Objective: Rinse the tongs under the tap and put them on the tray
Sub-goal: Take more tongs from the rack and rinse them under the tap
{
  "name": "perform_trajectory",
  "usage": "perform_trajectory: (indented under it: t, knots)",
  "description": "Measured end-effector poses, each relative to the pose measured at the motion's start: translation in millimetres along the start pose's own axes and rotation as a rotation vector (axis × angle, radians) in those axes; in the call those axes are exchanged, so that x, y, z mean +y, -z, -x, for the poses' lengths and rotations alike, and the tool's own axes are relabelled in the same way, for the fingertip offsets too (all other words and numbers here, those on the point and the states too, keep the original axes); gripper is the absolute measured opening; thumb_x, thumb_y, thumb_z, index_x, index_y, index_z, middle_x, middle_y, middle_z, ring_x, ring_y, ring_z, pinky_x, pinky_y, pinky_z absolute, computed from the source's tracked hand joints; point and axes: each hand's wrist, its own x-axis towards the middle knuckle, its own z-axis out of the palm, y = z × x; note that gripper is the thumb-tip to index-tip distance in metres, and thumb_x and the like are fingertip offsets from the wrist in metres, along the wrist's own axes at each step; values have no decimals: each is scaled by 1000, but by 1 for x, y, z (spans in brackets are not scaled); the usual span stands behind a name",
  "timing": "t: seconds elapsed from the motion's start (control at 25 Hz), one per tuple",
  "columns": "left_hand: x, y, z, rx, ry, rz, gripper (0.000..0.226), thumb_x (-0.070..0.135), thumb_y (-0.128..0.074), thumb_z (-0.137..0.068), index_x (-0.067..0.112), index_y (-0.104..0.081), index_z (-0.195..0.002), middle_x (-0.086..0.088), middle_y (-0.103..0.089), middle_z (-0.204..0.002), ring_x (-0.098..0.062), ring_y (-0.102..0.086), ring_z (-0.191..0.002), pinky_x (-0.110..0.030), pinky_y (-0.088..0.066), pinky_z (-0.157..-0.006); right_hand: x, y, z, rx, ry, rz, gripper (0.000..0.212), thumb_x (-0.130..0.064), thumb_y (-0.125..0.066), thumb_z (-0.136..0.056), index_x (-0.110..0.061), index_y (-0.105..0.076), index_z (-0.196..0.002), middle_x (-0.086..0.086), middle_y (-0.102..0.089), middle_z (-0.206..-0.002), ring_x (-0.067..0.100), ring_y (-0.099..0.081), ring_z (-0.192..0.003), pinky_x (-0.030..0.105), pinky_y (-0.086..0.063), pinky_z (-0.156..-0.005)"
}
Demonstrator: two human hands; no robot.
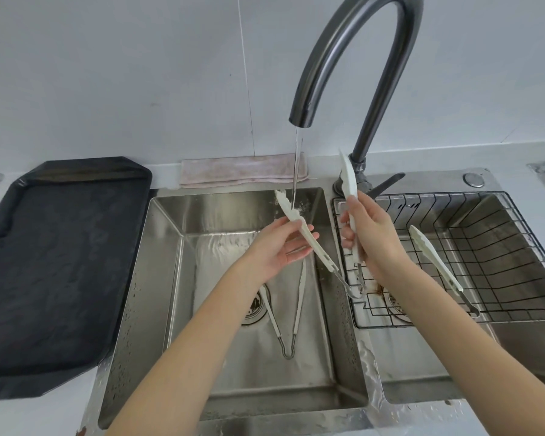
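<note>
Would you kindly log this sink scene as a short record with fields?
tap: running
held tongs: spread open, one arm in each hand, left arm's tip under the stream
left hand: on left arm
right hand: on right arm
other tongs: one in the sink, one in the wire basket
tray: no tongs yet

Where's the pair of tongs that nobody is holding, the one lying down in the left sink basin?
In the head view, the loose tongs lie on the floor of the left basin, just right of the drain, below the left hand.
</note>
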Motion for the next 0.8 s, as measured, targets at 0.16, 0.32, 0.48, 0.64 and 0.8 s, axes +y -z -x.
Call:
perform_trajectory:
  t: [0.16,0.32,0.48,0.64,0.8]
  knots:
    - [5,-1,2,22,-14,56,14,21,-49,-93,10,-57,-96,-7,-66,-88,-15,-69,-73,-27,-59,-67,15,6,-3,69,-205,-97,19,-29,-34,-98,-19,-49,-91,-1,-34,-61,3,-28,-35,13,-26,-32]
    - [14,-4,4,53,-43,33,15,25,-49,-93,14,-55,-99,-5,-63,-87,-16,-64,-79,-24,-57,-60,32,6,-9,78,-372,-121,36,-37,-29,-98,-17,-42,-126,-1,-30,-60,2,-24,-27,12,-20,-27]
    - [25,-11,6,16,-101,-12,2,17,-51,-92,19,-51,-91,-1,-56,-82,-13,-55,-73,-24,-50,-61,41,-2,-7,44,-497,-107,45,-41,-27,-98,-16,-49,-128,-4,-36,-49,1,-23,-22,11,-16,-25]
    - [35,-19,8,-24,-161,-19,3,18,-49,-92,20,-49,-91,-3,-50,-84,-15,-51,-75,-27,-49,-64,39,-12,4,38,-540,-65,40,-40,-32,-98,-19,-56,-74,-8,-43,-31,10,-33,-39,19,-24,-44]
    - [42,-25,8,25,-165,5,20,32,-41,-95,15,-52,-97,-4,-54,-82,-16,-55,-75,-30,-51,-69,37,-14,6,58,-524,-106,40,-37,-32,-99,-19,-56,-72,1,-43,-56,13,-29,-52,23,-21,-52]
